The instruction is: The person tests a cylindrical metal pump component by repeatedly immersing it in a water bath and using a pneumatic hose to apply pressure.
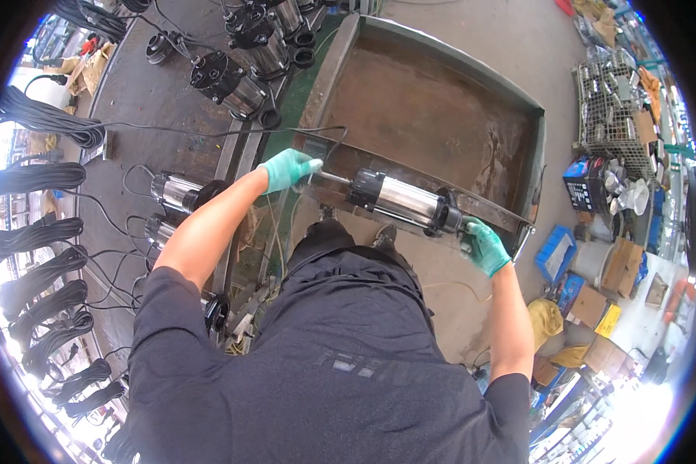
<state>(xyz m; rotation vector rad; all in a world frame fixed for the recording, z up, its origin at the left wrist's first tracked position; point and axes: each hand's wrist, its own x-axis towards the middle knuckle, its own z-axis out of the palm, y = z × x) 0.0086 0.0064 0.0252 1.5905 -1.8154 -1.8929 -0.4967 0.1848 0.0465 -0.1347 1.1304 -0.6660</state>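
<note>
Pump (pixel 406 199), a bright steel cylinder with black ends, lies roughly level between both hands, at the near side of the shallow metal tank (pixel 433 97) and in front of the wearer's body. Whether the tank's near edge bears any of its weight, I cannot tell.

Left hand (pixel 288 168), in a green glove: fingers curled closed, apparently on the outer end of a thin rod (pixel 335 178) that meets the pump's left end. Exact grip hidden by the glove. Right hand (pixel 484 244), also gloved: partly closed, fingers bent about the black right end.

Black cable (pixel 232 133) runs across from the bench (pixel 158 97), bends over the tank's left corner and drops toward the left hand; its end is not clear.

Risks, as judged: with the left hand on the rod rather than the body, most support likely falls to the right hand. If the glove slips on the smooth black end, the pump could tip and drop to the floor (pixel 448 313). A sideways pull could work the rod loose. The cable, if snagged at the tank corner, might tug at the left hand.
</note>
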